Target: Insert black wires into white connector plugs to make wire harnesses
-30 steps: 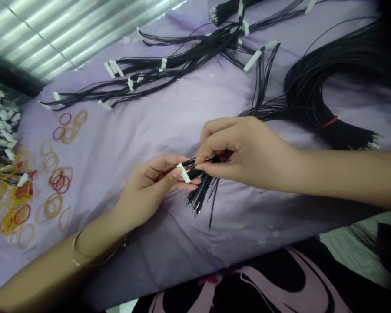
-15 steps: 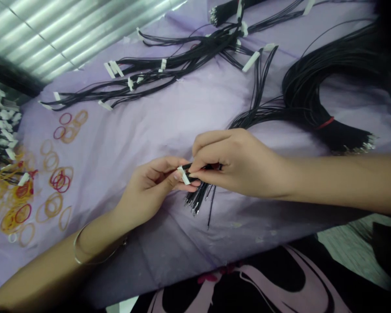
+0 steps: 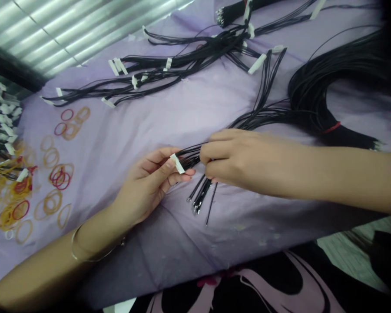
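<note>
My left hand (image 3: 153, 178) pinches a small white plastic connector (image 3: 177, 164) between thumb and fingers. Several black wires (image 3: 190, 153) run from the connector to the right, toward my other hand. My right hand (image 3: 234, 158) is closed over the black wires just right of the connector; its fingertips are partly hidden and a little blurred, so which wires they grip is unclear. Below it, loose wire ends with metal terminals (image 3: 197, 208) fan out downward over the purple cloth.
Wire bundles with white connectors (image 3: 117, 66) lie across the back of the purple cloth (image 3: 169, 117). A thick coil of black wire (image 3: 308, 87), tied with a red band (image 3: 332, 127), sits at right. Rubber bands (image 3: 60, 177) and a pile of connectors (image 3: 1, 117) are at left.
My right hand has drawn back to the right from the connector, baring a stretch of wires between the hands. My left hand, still holding the connector, has shifted slightly left and up.
</note>
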`<state>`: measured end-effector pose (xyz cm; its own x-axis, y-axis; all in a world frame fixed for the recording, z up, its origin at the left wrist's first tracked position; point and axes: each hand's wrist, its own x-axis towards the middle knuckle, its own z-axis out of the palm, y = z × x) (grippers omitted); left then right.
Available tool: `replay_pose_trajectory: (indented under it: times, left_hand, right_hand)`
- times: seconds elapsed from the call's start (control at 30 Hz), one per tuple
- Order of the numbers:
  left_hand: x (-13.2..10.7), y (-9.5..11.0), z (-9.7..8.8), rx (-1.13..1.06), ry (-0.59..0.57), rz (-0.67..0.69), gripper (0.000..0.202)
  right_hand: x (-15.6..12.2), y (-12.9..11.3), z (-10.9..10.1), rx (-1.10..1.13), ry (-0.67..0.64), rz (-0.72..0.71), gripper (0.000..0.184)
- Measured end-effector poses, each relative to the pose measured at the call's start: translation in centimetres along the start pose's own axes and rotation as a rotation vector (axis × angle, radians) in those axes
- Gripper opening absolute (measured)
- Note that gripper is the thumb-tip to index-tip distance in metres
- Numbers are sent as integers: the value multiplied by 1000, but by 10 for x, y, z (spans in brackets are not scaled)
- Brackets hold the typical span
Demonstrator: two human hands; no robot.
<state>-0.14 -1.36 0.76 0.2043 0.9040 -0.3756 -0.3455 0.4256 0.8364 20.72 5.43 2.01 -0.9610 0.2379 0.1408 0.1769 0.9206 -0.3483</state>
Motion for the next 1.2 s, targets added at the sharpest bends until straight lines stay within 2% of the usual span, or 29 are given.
replay_pose_trajectory:
  times: [0.1,0.2,0.27,0.37,0.53,0.7,1.0,1.2]
  left_hand:
    - [0,-1,-1,-11,-17,12,13]
    - [0,-1,-2,14,-35,19,14]
    - [-1,-2,-3,68,-84,16,16]
    - [-3,-4,-5,156,-174,22,21]
    - [-3,-4,-6,180,-221,30,25]
    - [-2,-3,-6,209,-231,34,28]
    - [-3,-3,-3,184,-171,21,20]
    - [-3,-2,-1,159,-120,4,18]
  right_hand:
    - [2,-2,0,60,70,0,22]
    - [3,-5,-1,248,199,98,15]
    - [3,-6,-3,339,285,153,12]
    - [3,-5,-5,352,374,187,10]
    - [3,-5,-6,328,390,247,10]
    - [5,-6,-1,341,393,226,16]
    - [6,-10,3,297,431,235,18]
    - [6,-12,8,188,436,226,19]
